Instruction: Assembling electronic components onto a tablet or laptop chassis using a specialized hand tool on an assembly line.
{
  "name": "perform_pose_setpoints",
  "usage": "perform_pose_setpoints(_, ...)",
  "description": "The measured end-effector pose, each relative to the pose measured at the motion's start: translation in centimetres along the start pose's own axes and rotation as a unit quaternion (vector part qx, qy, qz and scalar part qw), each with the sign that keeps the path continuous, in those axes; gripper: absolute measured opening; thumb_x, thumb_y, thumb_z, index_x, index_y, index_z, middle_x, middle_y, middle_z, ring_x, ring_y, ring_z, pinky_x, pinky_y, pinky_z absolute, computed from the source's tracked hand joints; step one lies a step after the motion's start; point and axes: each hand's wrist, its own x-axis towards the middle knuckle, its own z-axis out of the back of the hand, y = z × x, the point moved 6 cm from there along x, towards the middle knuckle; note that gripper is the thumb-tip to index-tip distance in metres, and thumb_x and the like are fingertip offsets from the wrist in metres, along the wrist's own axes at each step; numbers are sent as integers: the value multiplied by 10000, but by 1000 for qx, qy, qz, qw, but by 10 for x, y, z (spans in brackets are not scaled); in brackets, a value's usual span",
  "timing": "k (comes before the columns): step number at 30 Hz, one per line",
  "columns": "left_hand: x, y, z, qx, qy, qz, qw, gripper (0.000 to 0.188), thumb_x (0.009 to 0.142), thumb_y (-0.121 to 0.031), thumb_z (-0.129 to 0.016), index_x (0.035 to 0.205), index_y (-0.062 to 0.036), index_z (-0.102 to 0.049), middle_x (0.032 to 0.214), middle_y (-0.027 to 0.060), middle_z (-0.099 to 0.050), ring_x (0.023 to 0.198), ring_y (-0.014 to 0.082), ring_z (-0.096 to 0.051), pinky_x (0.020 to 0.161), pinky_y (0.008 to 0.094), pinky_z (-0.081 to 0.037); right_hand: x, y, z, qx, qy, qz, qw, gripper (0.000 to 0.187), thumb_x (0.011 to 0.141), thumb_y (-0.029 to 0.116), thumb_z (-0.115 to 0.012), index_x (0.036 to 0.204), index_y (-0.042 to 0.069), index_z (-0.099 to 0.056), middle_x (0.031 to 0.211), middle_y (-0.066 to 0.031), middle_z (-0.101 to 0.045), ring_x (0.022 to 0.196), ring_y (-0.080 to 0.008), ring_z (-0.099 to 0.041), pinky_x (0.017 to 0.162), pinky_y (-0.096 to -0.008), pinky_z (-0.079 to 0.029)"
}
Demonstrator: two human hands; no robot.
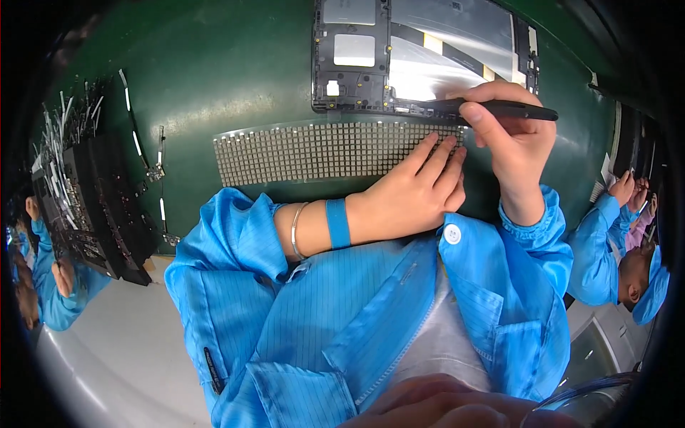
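Observation:
A clear sheet (300, 152) covered with rows of small grey square pads lies on the green table. My left hand (417, 187) rests on its right end, fingers stretched out and slightly apart. Beyond the sheet is the black frame of a tablet-like device (349, 82), with a silvery inner area and dark ribbon cables. In my right hand (517, 146), black tweezers (517, 110) are pinched between thumb and fingers. They point left, along the near edge of the frame; their tip is hard to make out against the black parts there.
On the left stands a black rack (107, 207) full of thin boards with white-ended cables. Loose cables with small boards (155, 171) lie beside it on the green table (214, 78). A person in blue (596, 235) works at the right; other blue sleeves (68, 292) show at the left.

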Motion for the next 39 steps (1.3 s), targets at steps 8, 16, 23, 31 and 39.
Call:
perform_pose_setpoints(8, 0, -1, -1, -5, -11, 4, 1000, 293, 797, -256, -541, 981, -47, -633, 1168, 208, -627, 1107, 345, -588, 999, 493, -444, 0, 1, -2, -10, 9, 6, 1000, 153, 829, -6, -719, 971, -46, -678, 905, -92, -699, 792, -120, -665, 690, -218, -535)
perform_pose_setpoints(16, -1, -1, 2, -11, -21, 3, 1000, 285, 776, -247, -549, 962, -50, -637, 1091, 185, -640, 1065, 334, -597, 974, 483, -457, -2, -3, -4, -9, 3, 1, 1000, 162, 811, -12, -727, 963, -46, -682, 903, -107, -703, 798, -148, -678, 693, -241, -540)
perform_pose_setpoints(23, -5, -4, -5, -56, 24, -9, 998, 272, 780, -216, -552, 948, -20, -640, 1080, 221, -632, 1058, 376, -590, 979, 528, -453, -31, 34, -6, -269, 92, 365, 887, 241, 697, 11, -772, 925, -8, -697, 933, -181, -702, 729, -267, -679, 584, -307, -513)
perform_pose_setpoints(31, 0, 0, 3, 9, 41, -11, 999, 334, 820, -216, -607, 1136, -121, -662, 1231, 220, -583, 1142, 389, -575, 1007, 501, -456, -74, -44, 63, 44, 6, -83, 996, 115, 813, 3, -727, 915, -26, -682, 900, -99, -689, 743, -127, -628, 635, -235, -491)
perform_pose_setpoints(39, -1, -1, 2, 2, 57, -21, 998, 369, 807, -247, -623, 1151, -120, -658, 1255, 229, -566, 1168, 396, -556, 1018, 512, -444, -84, -58, 64, 21, 21, -156, 987, 132, 815, 9, -726, 934, -26, -683, 890, -80, -687, 689, -103, -622, 604, -219, -497)
